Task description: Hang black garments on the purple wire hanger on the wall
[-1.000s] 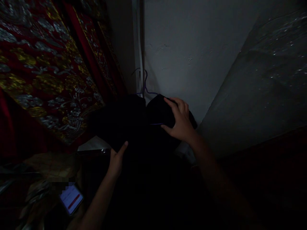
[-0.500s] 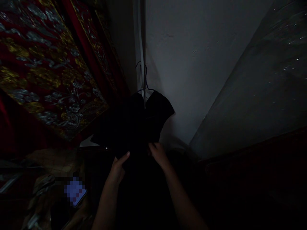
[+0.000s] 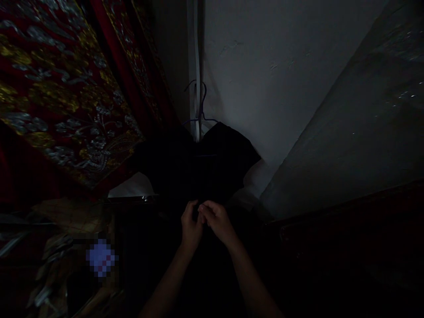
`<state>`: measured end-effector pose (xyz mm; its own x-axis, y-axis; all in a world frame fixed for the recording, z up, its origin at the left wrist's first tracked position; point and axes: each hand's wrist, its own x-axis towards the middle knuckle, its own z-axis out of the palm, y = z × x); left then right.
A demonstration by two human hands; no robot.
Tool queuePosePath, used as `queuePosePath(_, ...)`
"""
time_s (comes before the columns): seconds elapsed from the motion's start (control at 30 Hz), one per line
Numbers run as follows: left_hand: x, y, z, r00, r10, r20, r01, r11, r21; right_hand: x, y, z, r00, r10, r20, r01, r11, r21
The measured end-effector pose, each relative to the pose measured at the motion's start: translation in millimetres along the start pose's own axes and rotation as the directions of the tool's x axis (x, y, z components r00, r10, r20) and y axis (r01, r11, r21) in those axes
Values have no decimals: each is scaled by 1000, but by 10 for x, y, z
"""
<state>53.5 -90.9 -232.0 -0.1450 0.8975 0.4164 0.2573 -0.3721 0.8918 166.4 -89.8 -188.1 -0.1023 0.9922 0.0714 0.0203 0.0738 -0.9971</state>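
Note:
A black short-sleeved shirt (image 3: 198,174) hangs from a thin wire hanger (image 3: 204,99) against the wall. At the shirt's lower front, my left hand (image 3: 192,227) and my right hand (image 3: 217,219) meet with their fingertips close together. Both hands are closed in a pinch on the dark cloth. Fine detail between the fingers is lost in the darkness, and the shirt's lower part blends into black.
Red cloth with gold and silver embroidery (image 3: 66,92) hangs at the left. A pale strip (image 3: 198,53) runs down the wall (image 3: 265,66) behind the hanger. At the lower left is a pixelated bluish screen (image 3: 101,258). A sheet with a shiny surface (image 3: 357,128) covers the wall's right side.
My hands have come together at the shirt's middle; before, they were apart on its two sides. The shirt's sleeves now spread wider.

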Motion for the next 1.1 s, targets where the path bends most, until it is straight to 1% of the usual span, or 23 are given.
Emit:
queuePosePath(0.03,48,13,7,1000,18,6,-19,1000,22,34,-52,-23,1000,5,12,-5,1000,8)
queuePosePath(0.1,114,33,4,997,65,37,-67,996,61,155,-225,-93,1000,23,0,-23,999,34)
queuePosePath(0.17,126,16,5,994,88,66,-93,992,84,353,-512,-179,999,13,-51,-9,998,68)
queuePosePath(0.27,82,-75,25,992,74,105,-85,991,103,726,-1106,-281,979,-123,-161,144,982,120)
queuePosePath(0.33,87,-116,25,990,68,124,-82,991,107,933,-1494,-298,968,-169,-186,196,971,136)
queuePosePath(0.37,118,-106,12,988,70,136,-85,991,106,1000,-1649,-290,967,-188,-171,212,968,137)
queuePosePath(0.4,172,-69,-11,986,78,148,-94,990,103,1039,-1764,-275,965,-209,-159,231,964,135)
queuePosePath(0.47,349,103,-91,978,115,174,-131,987,87,1035,-1874,-237,957,-257,-133,272,956,113)
queuePosePath(0.53,602,388,-207,967,199,159,-212,975,70,960,-1854,-210,945,-308,-109,316,946,68)
queuePosePath(0.57,747,557,-271,960,254,122,-263,963,66,913,-1819,-204,938,-331,-98,336,941,38)
queuePosePath(0.6,899,731,-333,944,326,54,-329,941,81,869,-1779,-203,931,-354,-89,356,934,7)
queuePosePath(0.67,1196,1054,-437,884,465,-43,-456,880,134,804,-1717,-207,912,-403,-81,400,915,-50)
queuePosePath(0.7,1330,1189,-470,857,515,-30,-504,848,165,788,-1700,-210,901,-428,-78,423,903,-74)
queuePosePath(0.77,1536,1389,-491,814,578,62,-577,791,206,793,-1685,-215,879,-471,-77,462,880,-114)
queuePosePath(0.83,1643,1509,-459,787,604,126,-615,751,239,841,-1654,-212,857,-506,-95,487,858,-165)
queuePosePath(0.87,1662,1549,-433,778,613,136,-625,737,257,877,-1617,-206,846,-521,-115,495,847,-196)
queuePosePath(0.93,1663,1609,-401,769,629,114,-632,721,285,955,-1479,-182,835,-528,-157,481,837,-260)
queuePosePath(0.97,1662,1626,-413,773,630,79,-623,727,290,988,-1380,-163,844,-507,-174,449,846,-287)
queuePosePath(1.03,1691,1618,-530,796,602,-63,-567,777,275,1021,-1142,-116,895,-404,-191,333,888,-316)
queuePosePath(1.07,1726,1584,-641,808,569,-153,-527,814,245,1012,-1016,-90,921,-339,-191,269,910,-315)
queuePosePath(1.1,1772,1525,-784,828,521,-207,-487,852,195,983,-894,-62,941,-285,-185,222,928,-299)
